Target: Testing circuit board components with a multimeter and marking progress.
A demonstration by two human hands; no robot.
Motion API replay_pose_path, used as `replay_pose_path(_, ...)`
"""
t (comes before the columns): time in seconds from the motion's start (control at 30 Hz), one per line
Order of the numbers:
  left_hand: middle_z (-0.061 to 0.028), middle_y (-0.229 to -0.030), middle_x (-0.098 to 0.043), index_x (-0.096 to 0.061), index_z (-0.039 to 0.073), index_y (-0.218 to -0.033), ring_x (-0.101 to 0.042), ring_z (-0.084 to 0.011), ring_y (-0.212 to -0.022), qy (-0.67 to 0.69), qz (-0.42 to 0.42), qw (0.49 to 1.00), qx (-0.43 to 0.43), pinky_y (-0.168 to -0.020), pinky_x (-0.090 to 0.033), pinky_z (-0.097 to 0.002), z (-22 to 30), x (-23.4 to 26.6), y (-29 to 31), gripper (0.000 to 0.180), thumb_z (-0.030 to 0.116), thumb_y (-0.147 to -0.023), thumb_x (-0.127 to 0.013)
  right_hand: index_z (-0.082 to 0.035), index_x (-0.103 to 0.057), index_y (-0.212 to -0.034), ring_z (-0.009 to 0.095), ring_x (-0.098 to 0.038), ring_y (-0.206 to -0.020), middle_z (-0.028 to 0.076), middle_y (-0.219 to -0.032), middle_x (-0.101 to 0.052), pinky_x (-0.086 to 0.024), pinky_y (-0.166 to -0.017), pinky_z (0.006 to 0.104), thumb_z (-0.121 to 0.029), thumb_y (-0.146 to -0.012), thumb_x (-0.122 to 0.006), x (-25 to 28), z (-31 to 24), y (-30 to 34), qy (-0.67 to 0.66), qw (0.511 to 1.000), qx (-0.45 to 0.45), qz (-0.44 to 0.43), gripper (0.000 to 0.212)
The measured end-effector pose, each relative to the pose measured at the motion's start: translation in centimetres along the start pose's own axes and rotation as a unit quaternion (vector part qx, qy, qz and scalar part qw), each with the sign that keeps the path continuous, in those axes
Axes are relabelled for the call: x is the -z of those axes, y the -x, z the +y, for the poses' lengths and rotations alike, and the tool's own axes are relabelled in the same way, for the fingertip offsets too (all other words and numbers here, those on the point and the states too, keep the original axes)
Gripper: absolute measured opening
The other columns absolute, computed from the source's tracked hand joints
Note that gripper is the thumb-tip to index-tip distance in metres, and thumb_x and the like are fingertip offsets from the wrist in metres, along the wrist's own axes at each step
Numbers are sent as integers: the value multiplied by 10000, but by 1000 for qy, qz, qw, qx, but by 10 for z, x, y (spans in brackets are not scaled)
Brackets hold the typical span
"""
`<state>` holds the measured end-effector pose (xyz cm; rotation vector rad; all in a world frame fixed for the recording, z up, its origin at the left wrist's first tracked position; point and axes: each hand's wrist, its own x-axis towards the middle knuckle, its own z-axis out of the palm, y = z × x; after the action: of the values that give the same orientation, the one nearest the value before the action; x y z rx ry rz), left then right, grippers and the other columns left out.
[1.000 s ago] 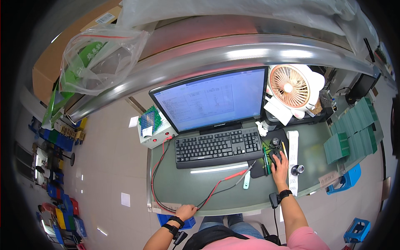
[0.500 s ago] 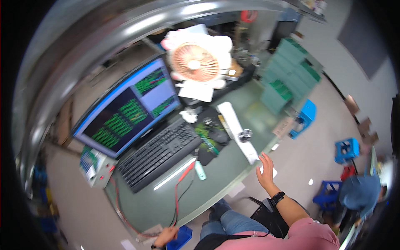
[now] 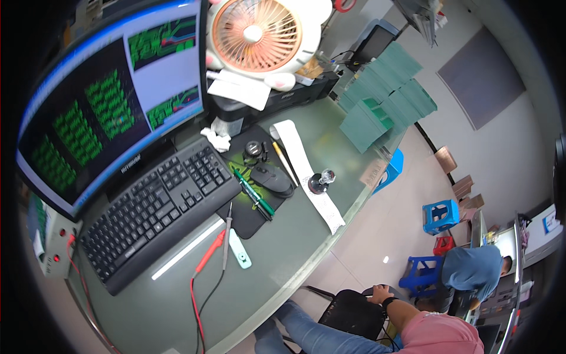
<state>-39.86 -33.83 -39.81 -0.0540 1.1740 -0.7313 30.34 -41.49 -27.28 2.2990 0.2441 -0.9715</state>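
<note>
My right hand (image 3: 382,294), a dark band at its wrist, is down at the corner of a black chair (image 3: 354,315), its fingers curled over the edge. The chair stands beside my jeans-clad legs, in front of the desk (image 3: 253,295). Out of the picture is my left hand. On the desk lie a red test probe (image 3: 210,251) and a dark grey test probe (image 3: 226,242), leads running to the front edge. A mint-green flat tool (image 3: 240,249) lies next to them. Farther right, a small dark bottle with a clear knob (image 3: 321,182) stands on a long paper strip (image 3: 306,174).
A keyboard (image 3: 159,206) sits before a lit monitor (image 3: 106,106). Mouse (image 3: 272,179) and green pens (image 3: 253,193) lie on a black mat. Behind are a pink-white fan (image 3: 256,35) and green bins (image 3: 365,124). Blue stools (image 3: 440,216) and a seated person (image 3: 471,271) are at right.
My right hand has dropped from beside the desk's edge to the chair, its spread fingers now curled. My left hand has left the picture. The view has shifted, with the monitor larger.
</note>
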Motion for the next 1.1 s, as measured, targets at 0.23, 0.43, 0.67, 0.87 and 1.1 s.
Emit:
replay_pose_path(0.23,-45,-894,-642,-636,114,-1056,-599,-193,-849,-12,-68,998,-1,-739,-460,-321,-5,-36,-94,246,289,-935,-512,-60,-432,-1360,403,-431,-1279,200,-1384,-456,-391,-1016,531,-552,-733,-671,11,32,-55,46,998,-20,-37,832)
replay_pose_path(0.43,-45,-896,-644,-636,113,-1058,-600,-191,-847,5,-105,994,0,-736,-464,-322,-45,-74,-126,248,290,-938,-511,10,-390,-1383,364,-476,-1260,247,-1378,-461,-409,-1021,439,-605,-731,-647,16,27,-87,114,983,-2,-141,932)
replay_pose_path(0.67,-45,-899,-646,-635,111,-1060,-601,-190,-845,42,-141,989,0,-733,-469,-323,-107,-117,-141,251,292,-941,-510,-103,-670,-1157,269,-630,-1049,112,-1168,-656,-479,-905,384,-625,-718,-641,1,38,-133,198,944,-9,-265,682)
replay_pose_path(0.87,-44,-902,-647,-635,109,-1063,-602,-188,-844,75,-168,983,-3,-730,-473,-324,-161,-169,-142,253,294,-944,-509,-107,-673,-1151,274,-633,-1016,119,-1156,-657,-477,-896,397,-626,-714,-645,4,31,-127,227,932,41,-278,679)
replay_pose_path(1.1,-44,-905,-649,-635,107,-1065,-603,-186,-842,38,-156,986,-34,-727,-478,-325,-155,-150,-98,256,296,-948,-508,-91,-640,-1192,290,-619,-1048,142,-1184,-640,-477,-885,415,-544,-723,-695,11,37,-141,228,931,53,-280,655)
